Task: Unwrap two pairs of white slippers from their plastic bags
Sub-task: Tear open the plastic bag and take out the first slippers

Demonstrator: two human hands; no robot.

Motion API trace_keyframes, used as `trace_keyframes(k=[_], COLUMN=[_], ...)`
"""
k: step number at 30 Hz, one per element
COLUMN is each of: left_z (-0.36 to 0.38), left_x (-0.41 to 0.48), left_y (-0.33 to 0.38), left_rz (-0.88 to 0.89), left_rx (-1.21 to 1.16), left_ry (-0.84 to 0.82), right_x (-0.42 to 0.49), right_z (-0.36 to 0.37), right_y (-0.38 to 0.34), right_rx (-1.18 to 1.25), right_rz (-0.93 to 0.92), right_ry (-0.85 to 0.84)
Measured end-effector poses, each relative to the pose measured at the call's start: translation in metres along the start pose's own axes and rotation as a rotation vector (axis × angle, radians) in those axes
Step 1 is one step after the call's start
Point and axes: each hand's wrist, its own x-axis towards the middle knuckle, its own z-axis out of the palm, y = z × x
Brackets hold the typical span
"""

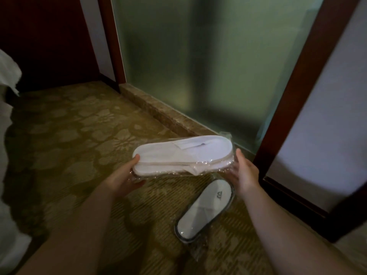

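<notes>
A pair of white slippers sealed in a clear plastic bag is held level above the carpet, soles stacked flat. My left hand grips its left end, thumb on top and fingers under the plastic. My right hand holds the right end, where loose plastic bunches. A second bagged pair of white slippers with a dark rim and a small logo lies on the carpet below, just under my right wrist.
Patterned olive carpet covers the floor. A stone sill runs beneath a frosted glass panel. Dark wooden frames stand at the right and back left. White fabric hangs along the left edge.
</notes>
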Motion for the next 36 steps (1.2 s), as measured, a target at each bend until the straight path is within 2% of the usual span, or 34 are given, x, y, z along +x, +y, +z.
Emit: trace_keyframes(k=[3,6,11,13,15,20,25,30,33,36], left_z=[0.001,0.004,0.027,0.044,0.064,0.106,0.116,0.099,0.088,0.082], left_x=[-0.005,-0.013,-0.018,-0.019,-0.02,-0.026,-0.023,-0.017,-0.013,-0.013], left_y=[0.0,0.001,0.0,-0.005,-0.009,-0.018,-0.017,-0.005,-0.002,-0.002], left_rz=[-0.032,0.016,0.115,0.105,0.106,0.194,0.291,0.217,0.206,0.215], left_rx=[0.074,0.03,-0.116,-0.086,-0.074,-0.172,-0.353,-0.399,-0.406,-0.476], left_ry=[-0.027,-0.039,-0.251,-0.345,-0.356,-0.218,-0.082,0.062,0.148,0.232], right_x=[-0.005,-0.009,-0.013,-0.018,-0.025,-0.04,-0.046,-0.052,-0.059,-0.057], right_z=[-0.003,-0.007,0.002,0.011,0.021,0.045,0.057,0.055,0.06,0.067], right_y=[-0.008,-0.008,-0.01,-0.012,-0.013,-0.013,-0.018,-0.024,-0.022,-0.013], right_rx=[-0.013,-0.059,0.07,0.109,0.123,0.05,-0.15,-0.533,-0.64,-0.699], right_rz=[0.084,0.123,0.143,0.138,0.131,0.145,0.048,-0.048,-0.102,-0.211], right_ry=[-0.12,-0.147,-0.117,-0.136,-0.179,-0.305,-0.382,-0.489,-0.542,-0.527])
